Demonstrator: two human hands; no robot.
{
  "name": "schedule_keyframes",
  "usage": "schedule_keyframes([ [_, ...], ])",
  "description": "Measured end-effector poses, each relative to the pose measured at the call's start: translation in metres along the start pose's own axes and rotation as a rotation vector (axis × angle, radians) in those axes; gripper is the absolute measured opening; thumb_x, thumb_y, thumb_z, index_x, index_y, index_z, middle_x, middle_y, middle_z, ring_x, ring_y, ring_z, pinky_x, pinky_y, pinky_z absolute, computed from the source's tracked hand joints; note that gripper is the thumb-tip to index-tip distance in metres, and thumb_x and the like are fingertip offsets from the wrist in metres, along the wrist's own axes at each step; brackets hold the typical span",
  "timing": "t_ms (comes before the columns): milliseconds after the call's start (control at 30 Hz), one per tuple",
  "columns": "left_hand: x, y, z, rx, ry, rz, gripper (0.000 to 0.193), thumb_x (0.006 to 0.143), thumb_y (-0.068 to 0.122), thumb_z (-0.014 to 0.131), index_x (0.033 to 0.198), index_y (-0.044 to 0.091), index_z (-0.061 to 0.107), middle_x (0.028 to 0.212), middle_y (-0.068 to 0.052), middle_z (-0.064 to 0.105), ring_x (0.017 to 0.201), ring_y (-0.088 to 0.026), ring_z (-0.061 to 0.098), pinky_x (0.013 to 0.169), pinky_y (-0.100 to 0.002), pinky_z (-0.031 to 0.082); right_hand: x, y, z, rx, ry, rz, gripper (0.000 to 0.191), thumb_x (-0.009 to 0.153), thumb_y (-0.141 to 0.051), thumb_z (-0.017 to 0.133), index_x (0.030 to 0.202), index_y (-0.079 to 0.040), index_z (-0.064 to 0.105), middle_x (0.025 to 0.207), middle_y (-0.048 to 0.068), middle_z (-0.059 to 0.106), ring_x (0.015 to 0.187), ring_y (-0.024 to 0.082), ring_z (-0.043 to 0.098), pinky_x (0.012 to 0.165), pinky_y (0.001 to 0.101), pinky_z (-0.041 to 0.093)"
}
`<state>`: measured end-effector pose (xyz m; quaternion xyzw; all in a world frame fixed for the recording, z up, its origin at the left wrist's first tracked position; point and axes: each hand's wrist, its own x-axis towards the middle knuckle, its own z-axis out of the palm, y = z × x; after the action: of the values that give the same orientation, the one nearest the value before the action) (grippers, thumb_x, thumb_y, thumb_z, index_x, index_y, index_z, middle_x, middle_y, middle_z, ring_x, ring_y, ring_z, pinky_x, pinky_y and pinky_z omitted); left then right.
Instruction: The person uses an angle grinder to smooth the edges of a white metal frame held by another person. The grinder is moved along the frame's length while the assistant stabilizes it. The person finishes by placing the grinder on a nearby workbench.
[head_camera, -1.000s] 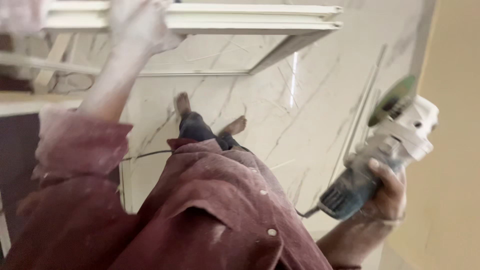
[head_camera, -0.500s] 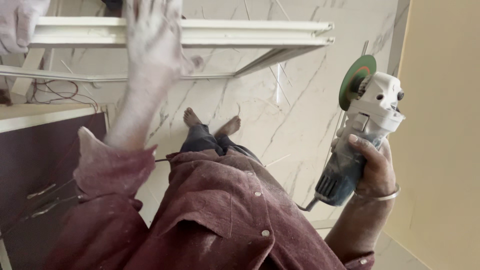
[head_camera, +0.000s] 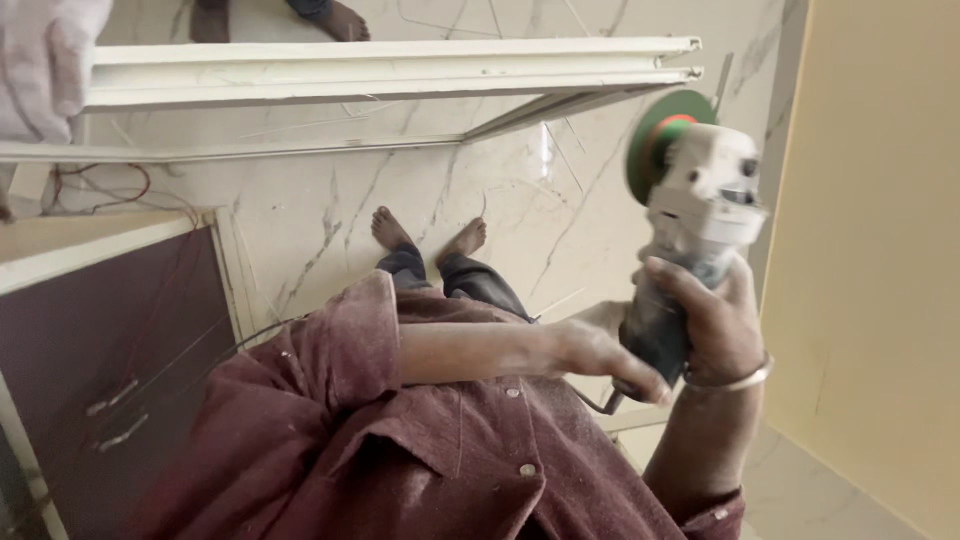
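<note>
Your right hand (head_camera: 715, 325) grips the angle grinder (head_camera: 690, 230) upright, green disc (head_camera: 660, 140) topmost; your left hand (head_camera: 600, 355) clasps its base, below the white frame (head_camera: 390, 70).

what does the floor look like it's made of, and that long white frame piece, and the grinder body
Floor: polished marble or marble-look tile, glossy with grey veins. Long frame piece: probably painted or coated metal profile, thin hollow channelled end. Grinder: dusty pale plastic housing with a green disc, likely.
</note>
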<state>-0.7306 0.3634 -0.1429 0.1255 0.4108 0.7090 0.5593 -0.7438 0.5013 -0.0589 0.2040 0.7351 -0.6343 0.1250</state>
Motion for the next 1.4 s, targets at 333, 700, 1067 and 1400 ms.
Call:
schedule_keyframes([
  [333, -0.020, -0.009, -0.014, 0.235, 0.256, 0.056, 0.080, 0.060, 0.029, 0.092, 0.119, -0.011, 0.055, 0.104, -0.016, 0.074, 0.088, -0.023, 0.077, 0.079, -0.027, 0.067, 0.002, 0.008, 0.041, 0.043, -0.143, -0.031, 0.044, 0.102, -0.028, 0.066, 0.129, 0.005, 0.060, 0.107, 0.008, 0.069, 0.093, 0.014, 0.065, 0.080, 0.0287, 0.054],
  [700, -0.070, 0.003, -0.010, 0.018, 0.334, 0.333, 0.110, 0.067, 0.028, 0.094, 0.145, -0.009, 0.026, 0.139, -0.020, 0.052, 0.131, -0.027, 0.060, 0.108, -0.036, 0.060, 0.002, 0.003, 0.062, 0.118, -0.436, -0.033, 0.052, 0.107, -0.032, 0.057, 0.142, 0.006, 0.052, 0.128, 0.012, 0.065, 0.118, 0.017, 0.060, 0.102, 0.0330, 0.050],
  [1067, -0.072, 0.010, -0.015, -0.076, 0.295, 0.334, 0.109, 0.067, 0.018, 0.094, 0.149, -0.006, 0.027, 0.142, -0.019, 0.051, 0.136, -0.026, 0.058, 0.110, -0.036, 0.058, 0.007, -0.013, 0.074, 0.049, -0.390, -0.003, 0.050, 0.104, -0.032, 0.058, 0.137, 0.005, 0.056, 0.121, 0.010, 0.068, 0.110, 0.015, 0.062, 0.094, 0.0308, 0.053],
  [1400, -0.069, 0.001, -0.018, -0.105, 0.261, 0.310, 0.116, 0.068, 0.021, 0.095, 0.153, -0.005, 0.020, 0.148, -0.018, 0.049, 0.142, -0.026, 0.054, 0.114, -0.037, 0.054, 0.007, -0.008, 0.073, 0.021, -0.370, -0.021, 0.050, 0.104, -0.034, 0.058, 0.135, 0.005, 0.057, 0.118, 0.010, 0.069, 0.108, 0.014, 0.063, 0.092, 0.0301, 0.053],
])
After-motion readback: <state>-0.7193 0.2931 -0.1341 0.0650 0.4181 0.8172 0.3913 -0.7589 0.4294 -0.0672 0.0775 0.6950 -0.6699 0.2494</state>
